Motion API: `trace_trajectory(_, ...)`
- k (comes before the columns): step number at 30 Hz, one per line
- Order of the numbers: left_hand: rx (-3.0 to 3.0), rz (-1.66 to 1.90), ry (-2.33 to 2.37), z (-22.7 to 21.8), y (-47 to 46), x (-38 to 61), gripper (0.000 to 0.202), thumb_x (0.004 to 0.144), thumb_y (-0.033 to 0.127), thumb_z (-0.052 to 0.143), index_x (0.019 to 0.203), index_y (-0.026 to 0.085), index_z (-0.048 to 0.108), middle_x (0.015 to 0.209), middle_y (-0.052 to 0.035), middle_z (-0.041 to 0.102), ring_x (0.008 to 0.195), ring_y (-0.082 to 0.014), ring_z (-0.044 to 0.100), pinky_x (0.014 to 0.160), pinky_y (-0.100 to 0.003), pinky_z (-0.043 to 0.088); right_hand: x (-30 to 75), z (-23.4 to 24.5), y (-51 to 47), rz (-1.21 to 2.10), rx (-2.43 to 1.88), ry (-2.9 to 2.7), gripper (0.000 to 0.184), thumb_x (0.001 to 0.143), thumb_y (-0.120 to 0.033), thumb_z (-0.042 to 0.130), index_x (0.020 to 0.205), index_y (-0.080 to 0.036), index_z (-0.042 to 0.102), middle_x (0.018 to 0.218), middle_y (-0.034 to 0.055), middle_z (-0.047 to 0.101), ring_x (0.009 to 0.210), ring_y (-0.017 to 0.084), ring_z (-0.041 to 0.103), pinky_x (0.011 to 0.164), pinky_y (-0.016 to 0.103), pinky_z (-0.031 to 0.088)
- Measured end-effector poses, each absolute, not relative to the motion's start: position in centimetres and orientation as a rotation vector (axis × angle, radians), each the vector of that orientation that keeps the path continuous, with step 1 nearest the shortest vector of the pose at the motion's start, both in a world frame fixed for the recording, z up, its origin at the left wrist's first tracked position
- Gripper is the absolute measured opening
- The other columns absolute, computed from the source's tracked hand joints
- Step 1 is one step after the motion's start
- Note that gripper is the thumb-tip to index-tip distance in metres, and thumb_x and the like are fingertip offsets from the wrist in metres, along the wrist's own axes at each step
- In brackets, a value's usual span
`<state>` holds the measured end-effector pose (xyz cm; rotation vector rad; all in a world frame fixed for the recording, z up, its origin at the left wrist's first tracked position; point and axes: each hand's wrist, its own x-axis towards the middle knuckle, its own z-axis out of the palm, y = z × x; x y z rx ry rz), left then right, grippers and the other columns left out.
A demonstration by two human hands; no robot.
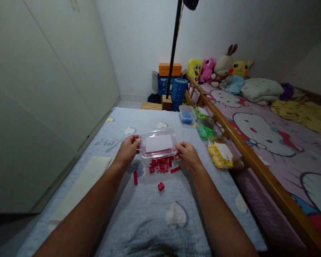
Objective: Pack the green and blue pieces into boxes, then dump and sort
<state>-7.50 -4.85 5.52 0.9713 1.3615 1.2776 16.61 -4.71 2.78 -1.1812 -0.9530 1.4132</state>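
- The clear plastic container (173, 139) is at the middle of the cloth-covered surface (149, 203), just beyond the red pieces; whether its underside touches the cloth I cannot tell.
- It is shallow and see-through, with rounded corners, a glossy rim and a white rectangular label (158, 143) on it.
- The left hand (128, 149) grasps its left end, thumb and fingers at the edge; the right hand (187, 153) pinches its right end near the close corner.
- Red toy pieces (162, 166) lie in a small heap at its near edge, which hides part of them; a few lie apart, one strip to the left and a stubby piece nearer the person.
- A pale flat item (82, 185) lies at the left, partly covered by the left forearm.
- Along the right edge stand a box of yellow pieces (216, 157), a box of green pieces (204, 132) and a tub of blue pieces (186, 117).
- A wooden rail (230, 132) runs beside them, bordering a bed (246, 107) with plush toys.
- A black pole (173, 50) rises beyond the far edge, beside a blue ridged cylinder (179, 94).
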Motion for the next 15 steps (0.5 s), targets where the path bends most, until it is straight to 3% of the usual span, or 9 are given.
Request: trace_trajectory(15,0.924,1.214,1.255,5.1,-4.3,-9.7,0.040,0.055,0.040,0.079,0.073,0.019,0.050,0.059,0.0055,0.053,0.051,-0.0095,0.048,0.049,-0.022,0.042,15.3,3.3,-3.6,1.397,-1.185,-0.979,0.038,0.063,-0.047,0.077,0.068,-0.020,0.051,0.047,-0.0077,0.054,0.032,0.007,0.046,0.031,0.016,0.028)
